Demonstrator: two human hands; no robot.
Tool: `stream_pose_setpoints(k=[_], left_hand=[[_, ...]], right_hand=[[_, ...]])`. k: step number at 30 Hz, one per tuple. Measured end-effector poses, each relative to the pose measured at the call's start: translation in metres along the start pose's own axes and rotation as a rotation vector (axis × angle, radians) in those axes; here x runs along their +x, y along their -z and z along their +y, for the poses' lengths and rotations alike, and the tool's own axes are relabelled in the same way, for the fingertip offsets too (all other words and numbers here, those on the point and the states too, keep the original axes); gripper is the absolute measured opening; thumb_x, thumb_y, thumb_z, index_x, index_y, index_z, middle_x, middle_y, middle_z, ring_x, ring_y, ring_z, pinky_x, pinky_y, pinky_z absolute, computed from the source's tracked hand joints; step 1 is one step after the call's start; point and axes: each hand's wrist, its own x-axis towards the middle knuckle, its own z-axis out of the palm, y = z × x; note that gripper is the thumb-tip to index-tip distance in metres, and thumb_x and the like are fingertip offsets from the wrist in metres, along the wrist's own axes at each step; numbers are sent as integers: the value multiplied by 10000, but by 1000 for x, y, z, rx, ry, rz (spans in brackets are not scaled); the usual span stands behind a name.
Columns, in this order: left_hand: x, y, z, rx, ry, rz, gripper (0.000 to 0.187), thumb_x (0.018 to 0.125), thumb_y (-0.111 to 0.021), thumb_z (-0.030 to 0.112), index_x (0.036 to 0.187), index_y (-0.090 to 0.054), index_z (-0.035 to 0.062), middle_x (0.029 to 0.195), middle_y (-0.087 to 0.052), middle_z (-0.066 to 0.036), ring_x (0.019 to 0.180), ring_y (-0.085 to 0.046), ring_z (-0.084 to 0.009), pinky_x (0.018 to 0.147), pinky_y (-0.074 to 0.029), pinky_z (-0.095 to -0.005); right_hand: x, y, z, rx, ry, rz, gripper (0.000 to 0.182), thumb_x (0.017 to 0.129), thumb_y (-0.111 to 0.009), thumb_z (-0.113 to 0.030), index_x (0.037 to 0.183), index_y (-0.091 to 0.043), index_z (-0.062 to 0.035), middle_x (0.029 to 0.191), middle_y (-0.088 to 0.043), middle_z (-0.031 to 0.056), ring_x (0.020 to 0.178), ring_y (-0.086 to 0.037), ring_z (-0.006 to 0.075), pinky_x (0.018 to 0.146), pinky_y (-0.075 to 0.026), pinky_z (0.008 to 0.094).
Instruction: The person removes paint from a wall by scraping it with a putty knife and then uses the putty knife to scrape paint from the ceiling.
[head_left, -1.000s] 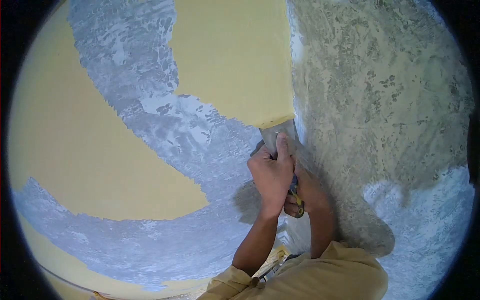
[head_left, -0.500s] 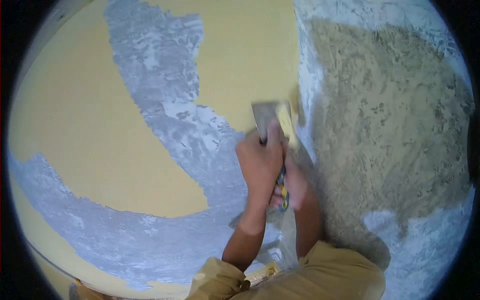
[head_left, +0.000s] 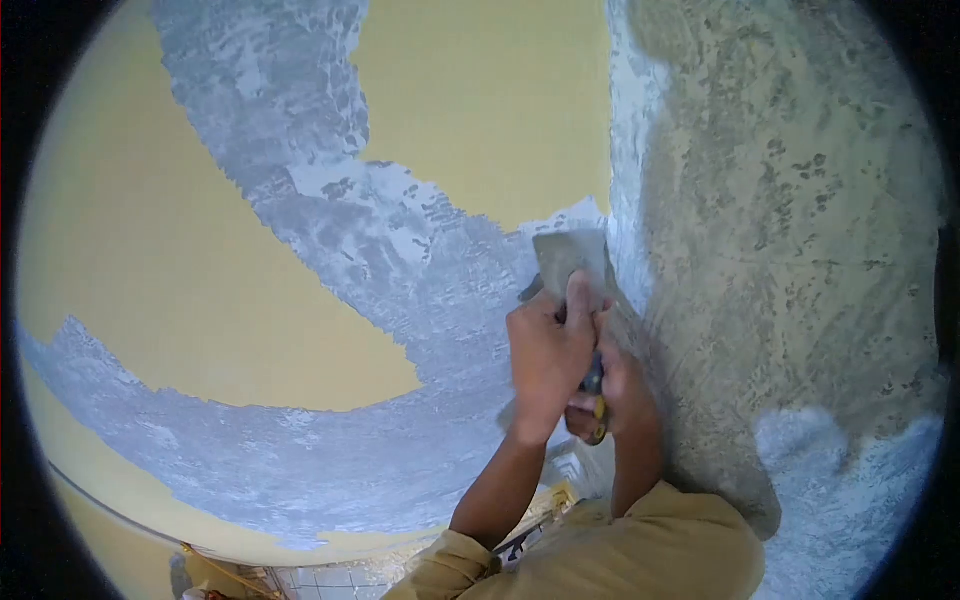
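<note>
Both hands grip one scraper with a wide flat metal blade (head_left: 572, 258) and a dark and yellow handle (head_left: 597, 385). My left hand (head_left: 550, 345) is closed near the base of the blade, its thumb pressed on the metal. Lower down, my right hand (head_left: 625, 385) wraps round the handle. The blade lies against the wall beside the inner corner, just below the ragged edge of yellow paint (head_left: 480, 110). Grey-white bared wall (head_left: 440, 310) surrounds it on the left.
To the right of the corner, the adjoining wall (head_left: 780, 230) is mottled grey-beige with whitish patches. More yellow paint (head_left: 240, 320) covers the left side. Tiled floor (head_left: 335, 580) with pale debris shows at the bottom, near a yellow cord (head_left: 225, 568).
The yellow strip on the blade is gone, and a whitish patch shows where paint reached the corner. The blade and both hands sit slightly lower and further right; the view has shifted.
</note>
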Motion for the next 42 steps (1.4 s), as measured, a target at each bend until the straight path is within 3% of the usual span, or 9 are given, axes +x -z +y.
stream_pose_setpoints(k=[14, 19, 23, 29, 31, 33, 36, 40, 42], left_hand=[[11, -3, -7, -40, -39, 45, 320, 893, -560, 212, 719, -612, -52, 546, -584, -112, 482, -505, -118, 476, -409, -303], [25, -7, -1, 63, -159, 98, 347, 881, -572, 238, 703, -602, -59, 562, -554, -223, 449, -507, -218, 485, -405, -354], [48, 0, 18, 118, -256, 100, 371, 883, -566, 250, 692, -602, -66, 540, -554, -203, 435, -494, -215, 479, -402, -354], [26, -4, 15, -68, -115, 80, 406, 889, -560, 262, 680, -595, -85, 533, -576, -162, 449, -503, -154, 471, -409, -328], [23, -4, -1, 89, -129, 82, 395, 892, -561, 255, 679, -596, -75, 532, -580, -139, 484, -486, -110, 478, -407, -317], [13, -3, -4, 32, -121, 100, 380, 895, -555, 244, 678, -619, -62, 520, -573, -136, 456, -504, -142, 470, -409, -323], [6, -2, -3, -47, -46, 88, 366, 898, -552, 229, 673, -642, -45, 508, -569, -130, 431, -523, -164, 461, -411, -328], [8, -2, -1, -73, -19, 56, 331, 903, -553, 199, 697, -596, -56, 522, -555, -67, 519, -456, -83, 488, -399, -297], [11, -3, -3, -87, -44, 72, 334, 900, -556, 205, 701, -595, -59, 520, -556, -78, 509, -461, -92, 487, -400, -302]], right_hand=[[17, -19, -23, -116, 40, 118, 568, 909, -271, -608, 825, -512, -101, 432, -364, 21, 290, -351, 143, 289, -311, 285], [20, -25, -31, -167, 78, 136, 566, 910, -271, -608, 841, -515, -101, 432, -364, 21, 290, -352, 142, 288, -310, 283], [25, -34, -38, -237, 144, 127, 566, 910, -271, -607, 853, -517, -101, 433, -364, 20, 290, -352, 141, 288, -309, 283], [15, -26, -38, -262, 70, 225, 565, 911, -271, -606, 872, -521, -101, 433, -365, 19, 290, -353, 139, 287, -308, 281], [17, -18, -33, -289, 75, 228, 565, 911, -271, -606, 875, -521, -101, 433, -365, 19, 290, -353, 138, 287, -308, 281], [30, -8, -11, -311, 283, 361, 587, 911, -277, -606, 862, -538, -83, 426, -365, 12, 286, -351, 133, 280, -298, 281], [12, -6, -17, -280, 78, 209, 596, 916, -274, -597, 847, -542, -69, 422, -373, 15, 284, -346, 131, 279, -292, 281], [10, -12, -23, -404, 124, 297, 592, 918, -274, -594, 839, -536, -69, 424, -376, 18, 287, -352, 132, 277, -288, 279], [9, -11, -29, -292, -4, 159, 583, 920, -276, -589, 845, -539, -74, 426, -370, 22, 288, -345, 129, 283, -294, 282]])
